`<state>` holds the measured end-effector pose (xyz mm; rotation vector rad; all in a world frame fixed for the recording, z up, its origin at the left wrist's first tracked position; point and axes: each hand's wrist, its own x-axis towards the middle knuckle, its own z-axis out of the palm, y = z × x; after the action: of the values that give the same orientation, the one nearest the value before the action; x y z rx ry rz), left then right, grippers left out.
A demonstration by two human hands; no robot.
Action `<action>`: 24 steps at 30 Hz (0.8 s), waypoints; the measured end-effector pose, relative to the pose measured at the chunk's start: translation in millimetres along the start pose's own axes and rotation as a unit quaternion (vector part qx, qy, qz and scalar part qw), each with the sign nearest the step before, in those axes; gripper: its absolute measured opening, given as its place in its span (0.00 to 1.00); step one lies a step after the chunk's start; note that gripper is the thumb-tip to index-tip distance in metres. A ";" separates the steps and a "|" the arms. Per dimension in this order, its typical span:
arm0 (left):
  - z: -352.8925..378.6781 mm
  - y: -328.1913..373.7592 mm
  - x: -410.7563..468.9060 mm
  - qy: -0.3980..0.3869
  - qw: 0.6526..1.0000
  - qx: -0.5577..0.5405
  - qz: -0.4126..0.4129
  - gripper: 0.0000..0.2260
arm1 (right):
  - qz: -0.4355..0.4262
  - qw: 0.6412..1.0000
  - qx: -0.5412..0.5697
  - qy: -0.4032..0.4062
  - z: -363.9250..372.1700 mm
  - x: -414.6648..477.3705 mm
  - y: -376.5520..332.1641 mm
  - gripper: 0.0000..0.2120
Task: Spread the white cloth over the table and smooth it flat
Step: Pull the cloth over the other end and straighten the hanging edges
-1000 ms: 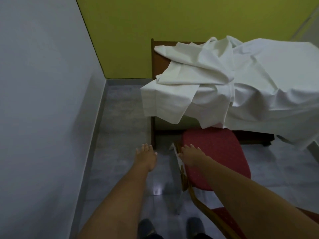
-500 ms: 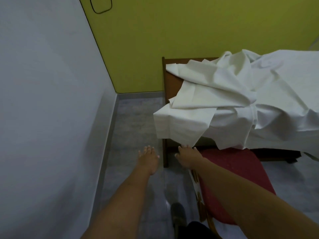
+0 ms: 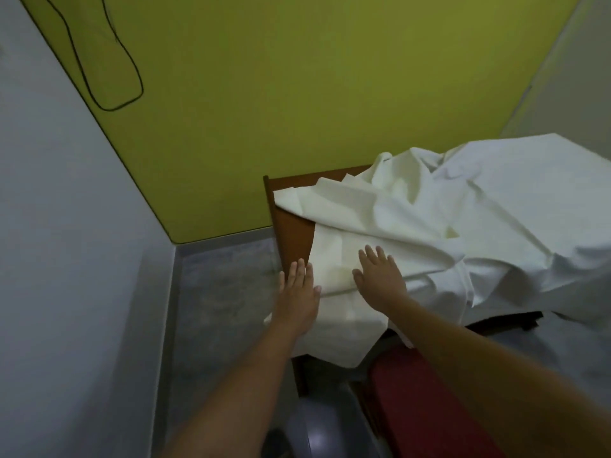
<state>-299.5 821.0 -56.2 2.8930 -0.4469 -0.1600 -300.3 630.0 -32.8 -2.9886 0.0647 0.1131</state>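
Observation:
A white cloth (image 3: 446, 226) lies rumpled and folded over a brown wooden table (image 3: 292, 233), with one corner hanging off the near edge. A strip of bare wood shows along the table's left side. My left hand (image 3: 299, 289) is flat and open at the table's near left corner, fingers over the cloth's left edge. My right hand (image 3: 378, 276) rests flat on the cloth a little to the right, fingers spread. Neither hand grips the fabric.
A red upholstered chair (image 3: 426, 408) stands under the table's near edge, below my right arm. A grey wall (image 3: 66, 259) runs close on the left, a yellow-green wall (image 3: 297, 94) behind the table. Grey tiled floor (image 3: 221, 292) lies between wall and table.
Both hands rose from low beside the chair up onto the table's near left corner and now lie flat on the cloth. The view moved closer and tilted up.

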 end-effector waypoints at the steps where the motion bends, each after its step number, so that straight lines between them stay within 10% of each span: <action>1: 0.3 0.9 14.7 0.001 1.000 0.003 0.013 0.26 | 0.025 1.000 0.001 0.010 -2.3 9.7 5.9 0.27; 15: 15.2 110.6 160.8 0.034 0.980 0.048 0.192 0.28 | 0.241 0.969 0.056 0.022 -27.4 84.4 158.3 0.27; 24: 39.3 127.5 246.8 -0.010 0.959 0.136 0.248 0.29 | 0.224 0.966 0.126 0.006 -5.3 135.4 206.1 0.28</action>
<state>-107.5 618.5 -84.5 2.9215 -1.2663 -0.0477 -175.0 420.5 -68.7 -2.6678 0.7017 0.1258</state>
